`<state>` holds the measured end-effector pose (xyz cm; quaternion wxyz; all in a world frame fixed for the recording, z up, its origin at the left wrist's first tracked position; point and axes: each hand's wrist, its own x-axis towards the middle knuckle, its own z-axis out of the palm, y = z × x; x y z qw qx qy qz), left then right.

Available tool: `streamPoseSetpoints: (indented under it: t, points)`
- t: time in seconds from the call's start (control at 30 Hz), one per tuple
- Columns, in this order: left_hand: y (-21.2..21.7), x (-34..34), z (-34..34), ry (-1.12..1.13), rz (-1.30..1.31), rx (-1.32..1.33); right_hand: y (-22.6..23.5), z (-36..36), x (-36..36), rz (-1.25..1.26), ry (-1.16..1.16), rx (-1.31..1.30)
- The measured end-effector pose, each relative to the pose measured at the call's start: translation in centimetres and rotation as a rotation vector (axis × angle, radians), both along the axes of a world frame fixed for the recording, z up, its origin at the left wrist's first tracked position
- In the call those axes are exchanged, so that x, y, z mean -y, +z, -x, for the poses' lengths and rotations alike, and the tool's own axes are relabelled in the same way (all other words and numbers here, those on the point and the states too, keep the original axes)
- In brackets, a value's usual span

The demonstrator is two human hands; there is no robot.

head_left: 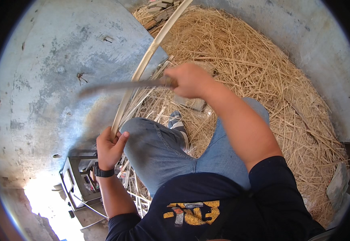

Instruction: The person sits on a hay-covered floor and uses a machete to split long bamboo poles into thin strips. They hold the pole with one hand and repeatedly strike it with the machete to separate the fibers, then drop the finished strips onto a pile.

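Concrete floor (42, 80), grey and stained, fills your left side, and a deep pile of straw-coloured shavings (255, 68) spreads ahead and to your right around your jeans-clad knees. Your left hand (110, 148) is clenched on the lower end of a long pale bamboo strip (151, 52) that slants up and away over the floor; your right hand (187, 80) grips the handle of a blurred long blade (118, 86) crossing the strip. Small metal stand (76, 176) sits low left, with loose split strips (137, 188) beside it.
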<state>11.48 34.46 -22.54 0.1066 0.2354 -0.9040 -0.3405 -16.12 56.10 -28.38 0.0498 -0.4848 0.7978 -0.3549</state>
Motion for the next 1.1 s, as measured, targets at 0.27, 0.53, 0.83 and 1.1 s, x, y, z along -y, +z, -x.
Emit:
streamPoseSetpoints:
  t: [0.27, 0.53, 0.83, 1.1]
  points:
    - [0.2, 0.1, -0.7, -0.032, 0.352, -0.027, 0.8, 1.0, -3.0, 0.061, -0.152, -0.051]
    - [1.5, -1.1, -0.1, -0.005, 0.591, -0.060, 1.1, 3.0, -4.4, 0.130, -0.342, 0.036]
    - [1.3, -1.3, -0.5, 0.061, 0.634, -0.028, 1.1, 0.9, -2.4, -0.082, -0.130, -0.092]
    - [-0.9, 0.0, -1.4, 0.150, 0.662, -0.022, 0.1, 3.9, -3.9, -0.044, -0.530, -0.017]
